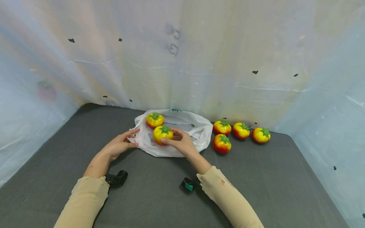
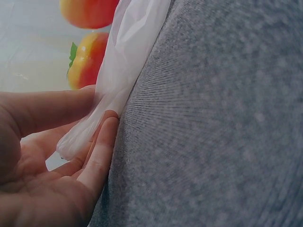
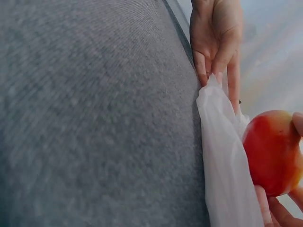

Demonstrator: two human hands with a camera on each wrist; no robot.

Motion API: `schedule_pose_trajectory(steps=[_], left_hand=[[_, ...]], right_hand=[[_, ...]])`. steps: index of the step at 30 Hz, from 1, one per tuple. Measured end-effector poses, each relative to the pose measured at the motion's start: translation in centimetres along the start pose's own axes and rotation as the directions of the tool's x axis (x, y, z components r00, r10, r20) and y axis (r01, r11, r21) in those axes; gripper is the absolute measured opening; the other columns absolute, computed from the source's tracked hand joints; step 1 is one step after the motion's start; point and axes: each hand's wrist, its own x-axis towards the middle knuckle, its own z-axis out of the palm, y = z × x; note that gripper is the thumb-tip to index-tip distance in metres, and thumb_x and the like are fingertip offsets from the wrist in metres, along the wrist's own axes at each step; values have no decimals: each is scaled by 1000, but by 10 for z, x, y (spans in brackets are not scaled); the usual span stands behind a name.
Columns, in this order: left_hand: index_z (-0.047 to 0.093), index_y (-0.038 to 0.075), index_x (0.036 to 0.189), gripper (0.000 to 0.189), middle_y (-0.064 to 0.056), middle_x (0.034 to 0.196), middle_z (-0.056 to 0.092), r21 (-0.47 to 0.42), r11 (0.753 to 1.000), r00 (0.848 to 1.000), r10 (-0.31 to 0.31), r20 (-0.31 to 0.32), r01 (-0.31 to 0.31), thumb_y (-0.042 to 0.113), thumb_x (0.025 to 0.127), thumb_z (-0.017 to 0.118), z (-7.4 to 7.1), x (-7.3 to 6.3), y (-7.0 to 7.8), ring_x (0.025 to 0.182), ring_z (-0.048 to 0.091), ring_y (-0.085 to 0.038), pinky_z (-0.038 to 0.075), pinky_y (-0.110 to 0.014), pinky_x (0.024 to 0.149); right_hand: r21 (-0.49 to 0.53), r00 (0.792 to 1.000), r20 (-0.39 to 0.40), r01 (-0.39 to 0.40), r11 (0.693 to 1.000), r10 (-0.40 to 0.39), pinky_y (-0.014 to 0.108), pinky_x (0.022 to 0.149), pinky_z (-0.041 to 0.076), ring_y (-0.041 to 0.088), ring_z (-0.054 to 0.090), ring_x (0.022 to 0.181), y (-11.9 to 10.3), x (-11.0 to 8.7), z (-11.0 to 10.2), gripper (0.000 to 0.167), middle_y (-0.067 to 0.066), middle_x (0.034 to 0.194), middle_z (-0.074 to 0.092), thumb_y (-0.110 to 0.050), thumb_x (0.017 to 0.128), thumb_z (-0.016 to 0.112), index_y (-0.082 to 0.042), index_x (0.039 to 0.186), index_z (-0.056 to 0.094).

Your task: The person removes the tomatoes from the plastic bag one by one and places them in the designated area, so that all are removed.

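A white plastic bag (image 1: 148,148) lies spread with its mouth facing up. My left hand (image 1: 119,144) pinches the bag's left edge between thumb and fingers; the left wrist view shows the gathered plastic (image 2: 113,80) there. Over the bag's opening, my right hand (image 1: 182,142) grips a yellow-and-red tomato (image 1: 163,134) with a green leafy top. The right wrist view shows this tomato's red underside (image 3: 272,151) above the bag's rim. Another tomato (image 1: 155,120) sits inside the bag at its back left.
Right of the bag, several more tomatoes (image 1: 240,130) rest on the dark grey table (image 1: 154,196), the closest one (image 1: 222,144) beside the bag's edge. Translucent plastic sheeting (image 1: 214,63) hangs behind the table and along both sides.
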Motion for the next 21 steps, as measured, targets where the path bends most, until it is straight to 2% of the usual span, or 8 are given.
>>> schedule_pose_trajectory(steps=[4,11,21], left_hand=[[26,10,152,69,-23,128,38,-2,1000,1000,3,-3,-3,11,92,62,0,0,-1,112,40,-31,37,-38,91],[26,10,152,70,-23,130,37,6,1000,1000,6,-2,-6,11,92,62,0,1,-2,113,39,-32,36,-39,92],[26,10,152,69,-23,129,38,11,1000,1000,13,-9,-13,11,93,62,0,1,-2,114,39,-32,36,-40,92]], right_hand=[[-3,1000,-5,-8,1000,8,34,91,49,25,58,113,-1,-3,-4,56,10,129,59,-28,81,76,-15,132,57],[-12,1000,13,-6,1000,6,39,93,48,30,56,116,-3,-5,-11,59,13,133,56,-23,83,75,-11,136,53],[-34,999,-25,21,999,-22,37,91,49,25,58,113,-3,-13,-20,56,9,128,60,-26,81,77,-16,133,57]])
